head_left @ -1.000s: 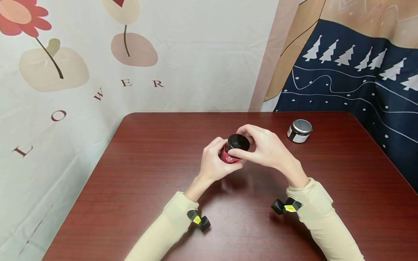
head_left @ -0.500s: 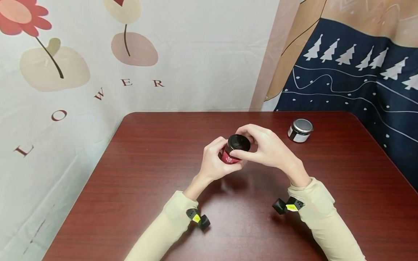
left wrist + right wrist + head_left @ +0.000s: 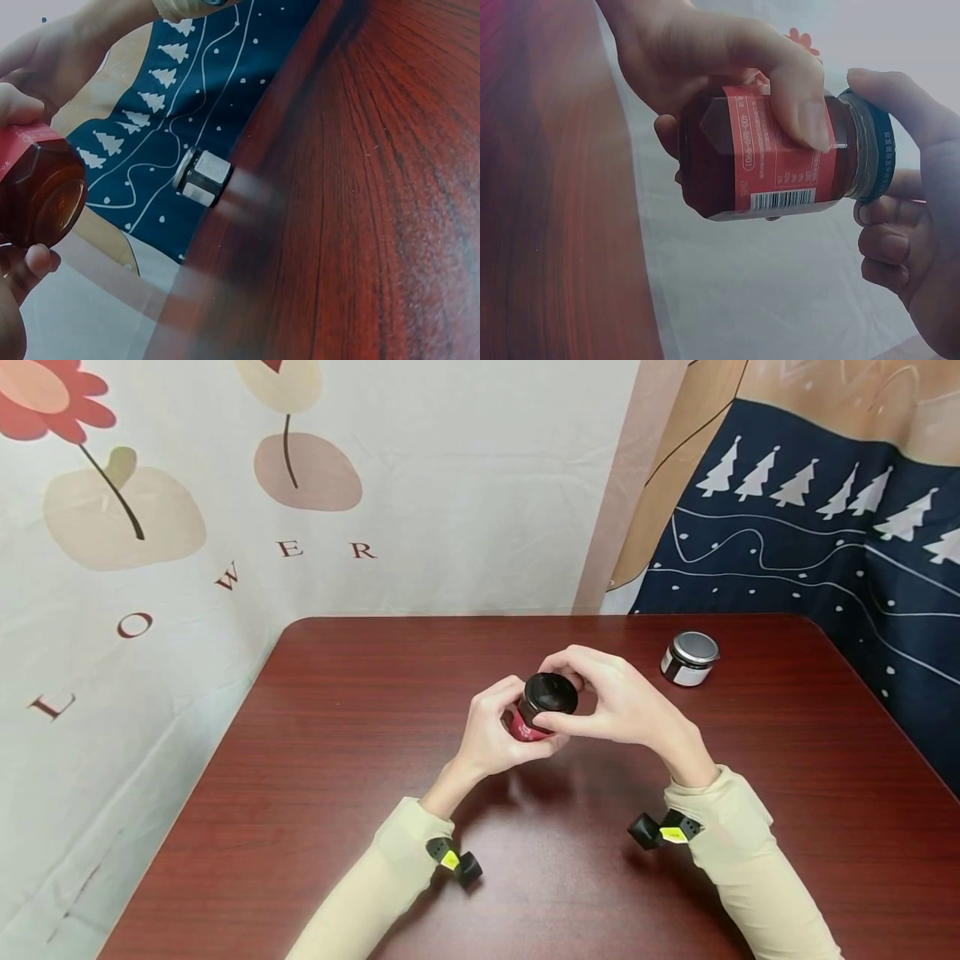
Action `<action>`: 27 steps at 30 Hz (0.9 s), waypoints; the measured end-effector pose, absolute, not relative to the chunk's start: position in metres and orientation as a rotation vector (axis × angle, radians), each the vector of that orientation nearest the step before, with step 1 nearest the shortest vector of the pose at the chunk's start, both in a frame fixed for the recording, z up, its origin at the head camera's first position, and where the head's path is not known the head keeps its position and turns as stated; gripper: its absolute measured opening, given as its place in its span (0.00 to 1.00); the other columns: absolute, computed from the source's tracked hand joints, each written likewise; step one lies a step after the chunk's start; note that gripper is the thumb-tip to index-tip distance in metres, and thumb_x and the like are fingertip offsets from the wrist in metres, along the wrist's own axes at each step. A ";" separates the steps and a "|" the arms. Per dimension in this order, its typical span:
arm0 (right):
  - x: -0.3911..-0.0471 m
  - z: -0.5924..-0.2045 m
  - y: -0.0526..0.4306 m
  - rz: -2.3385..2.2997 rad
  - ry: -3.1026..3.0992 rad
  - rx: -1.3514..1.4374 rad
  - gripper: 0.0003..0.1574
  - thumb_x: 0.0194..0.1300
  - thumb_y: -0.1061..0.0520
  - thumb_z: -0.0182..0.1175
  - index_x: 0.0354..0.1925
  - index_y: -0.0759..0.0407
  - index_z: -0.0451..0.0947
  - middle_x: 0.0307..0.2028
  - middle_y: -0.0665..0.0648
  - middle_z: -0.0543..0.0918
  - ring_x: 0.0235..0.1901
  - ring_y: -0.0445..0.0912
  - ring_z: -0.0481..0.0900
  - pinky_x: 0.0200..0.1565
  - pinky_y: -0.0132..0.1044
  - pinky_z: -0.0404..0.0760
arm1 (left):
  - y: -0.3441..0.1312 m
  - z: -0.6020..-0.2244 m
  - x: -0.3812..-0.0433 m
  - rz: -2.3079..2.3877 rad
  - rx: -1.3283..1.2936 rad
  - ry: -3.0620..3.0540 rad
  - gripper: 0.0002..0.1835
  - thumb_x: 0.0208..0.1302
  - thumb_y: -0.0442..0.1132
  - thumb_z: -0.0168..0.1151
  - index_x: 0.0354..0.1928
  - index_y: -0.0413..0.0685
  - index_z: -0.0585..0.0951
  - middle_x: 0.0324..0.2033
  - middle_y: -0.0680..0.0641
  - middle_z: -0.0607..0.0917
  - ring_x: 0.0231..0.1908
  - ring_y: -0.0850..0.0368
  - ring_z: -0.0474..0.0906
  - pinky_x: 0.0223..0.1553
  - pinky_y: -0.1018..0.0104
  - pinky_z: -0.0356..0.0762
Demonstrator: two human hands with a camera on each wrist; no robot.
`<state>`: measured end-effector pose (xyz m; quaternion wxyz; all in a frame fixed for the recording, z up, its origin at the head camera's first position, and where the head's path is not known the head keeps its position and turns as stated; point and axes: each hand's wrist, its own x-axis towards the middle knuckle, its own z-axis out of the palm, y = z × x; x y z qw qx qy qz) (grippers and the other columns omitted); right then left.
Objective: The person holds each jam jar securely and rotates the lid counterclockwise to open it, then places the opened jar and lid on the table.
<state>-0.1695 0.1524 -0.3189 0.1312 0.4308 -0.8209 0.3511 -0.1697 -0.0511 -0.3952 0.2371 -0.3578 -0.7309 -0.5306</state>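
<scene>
A glass jar [image 3: 784,161] with dark brown contents and a red label is held up over the table, tilted. My left hand [image 3: 491,727] grips its body, with the thumb [image 3: 810,120] across the label. The fingers and thumb of my right hand [image 3: 618,706] pinch the rim of the black lid [image 3: 551,693], which sits on the jar's mouth. In the left wrist view the jar's round base [image 3: 60,210] faces the camera, and the lid lies out of that view.
A second, smaller jar [image 3: 688,660] with a silver-grey lid and white label stands near the table's back right corner. The reddish-brown table [image 3: 360,718] meets a pale printed cloth [image 3: 450,485] behind and a navy tree-patterned cloth [image 3: 787,552] at the right.
The jar has shifted slightly right and toward me, and its lid has tipped a little more toward me. Both hands keep their hold.
</scene>
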 end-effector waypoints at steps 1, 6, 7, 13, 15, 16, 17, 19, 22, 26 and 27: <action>-0.169 -0.319 0.153 1.019 -2.379 1.259 0.28 0.54 0.49 0.77 0.51 0.52 0.79 0.43 0.45 0.80 0.39 0.37 0.74 0.43 0.32 0.75 | -0.051 -0.395 -0.170 -1.458 -0.992 -2.001 0.19 0.39 0.40 0.81 0.34 0.46 0.83 0.28 0.52 0.79 0.28 0.61 0.73 0.27 0.71 0.76; -0.170 -0.319 0.153 1.020 -2.363 1.288 0.28 0.54 0.49 0.77 0.51 0.52 0.79 0.43 0.45 0.80 0.40 0.37 0.74 0.44 0.31 0.75 | -0.052 -0.396 -0.171 -1.491 -1.048 -1.988 0.19 0.39 0.39 0.81 0.35 0.46 0.83 0.27 0.52 0.79 0.28 0.61 0.72 0.26 0.71 0.74; -0.170 -0.319 0.153 1.023 -2.362 1.293 0.27 0.54 0.49 0.77 0.50 0.52 0.79 0.43 0.44 0.80 0.40 0.37 0.74 0.43 0.31 0.75 | -0.052 -0.396 -0.171 -1.501 -1.059 -1.986 0.19 0.40 0.38 0.81 0.35 0.46 0.83 0.27 0.52 0.79 0.28 0.61 0.72 0.25 0.71 0.73; -0.169 -0.319 0.154 1.052 -2.353 1.320 0.27 0.54 0.50 0.77 0.50 0.51 0.79 0.43 0.43 0.80 0.40 0.37 0.74 0.42 0.30 0.75 | -0.053 -0.397 -0.172 -1.542 -1.112 -1.972 0.19 0.40 0.37 0.81 0.37 0.46 0.84 0.26 0.52 0.78 0.27 0.61 0.70 0.24 0.69 0.70; -0.169 -0.318 0.154 1.062 -2.346 1.330 0.26 0.54 0.50 0.76 0.50 0.51 0.79 0.43 0.43 0.80 0.41 0.37 0.74 0.42 0.31 0.76 | -0.054 -0.396 -0.171 -1.555 -1.123 -1.971 0.19 0.40 0.37 0.81 0.37 0.46 0.84 0.26 0.52 0.78 0.27 0.60 0.70 0.25 0.69 0.70; -0.169 -0.318 0.154 1.068 -2.343 1.334 0.26 0.54 0.50 0.76 0.50 0.51 0.79 0.43 0.43 0.80 0.41 0.37 0.74 0.42 0.31 0.76 | -0.054 -0.396 -0.171 -1.567 -1.129 -1.972 0.19 0.40 0.36 0.81 0.37 0.46 0.84 0.26 0.52 0.78 0.27 0.60 0.70 0.25 0.69 0.70; -0.169 -0.318 0.153 1.077 -2.341 1.339 0.26 0.54 0.50 0.76 0.50 0.51 0.79 0.44 0.43 0.80 0.41 0.37 0.74 0.42 0.31 0.76 | -0.054 -0.396 -0.171 -1.583 -1.134 -1.971 0.19 0.41 0.36 0.81 0.37 0.46 0.84 0.26 0.52 0.79 0.27 0.60 0.71 0.25 0.69 0.70; -0.169 -0.317 0.153 1.094 -2.332 1.349 0.26 0.54 0.51 0.75 0.50 0.51 0.79 0.44 0.44 0.80 0.41 0.38 0.74 0.42 0.31 0.76 | -0.054 -0.396 -0.171 -1.611 -1.140 -1.973 0.18 0.41 0.36 0.80 0.36 0.46 0.84 0.26 0.52 0.79 0.27 0.60 0.71 0.24 0.69 0.71; -0.169 -0.316 0.154 1.124 -2.314 1.363 0.25 0.55 0.53 0.74 0.51 0.52 0.79 0.43 0.44 0.80 0.40 0.38 0.73 0.41 0.31 0.75 | -0.054 -0.396 -0.171 -1.648 -1.147 -1.975 0.17 0.42 0.36 0.80 0.35 0.46 0.83 0.27 0.53 0.79 0.27 0.59 0.71 0.24 0.68 0.71; -0.170 -0.316 0.154 1.156 -2.285 1.378 0.24 0.55 0.56 0.73 0.51 0.53 0.79 0.43 0.45 0.80 0.39 0.38 0.73 0.38 0.33 0.75 | -0.054 -0.397 -0.170 -1.670 -1.150 -1.977 0.18 0.42 0.36 0.80 0.37 0.46 0.84 0.28 0.53 0.80 0.28 0.59 0.72 0.25 0.67 0.72; -0.170 -0.316 0.154 1.165 -2.278 1.380 0.25 0.55 0.57 0.72 0.51 0.53 0.79 0.43 0.45 0.80 0.38 0.38 0.73 0.38 0.33 0.75 | -0.054 -0.397 -0.170 -1.673 -1.152 -1.979 0.19 0.42 0.36 0.80 0.38 0.46 0.84 0.28 0.52 0.80 0.27 0.59 0.73 0.25 0.67 0.73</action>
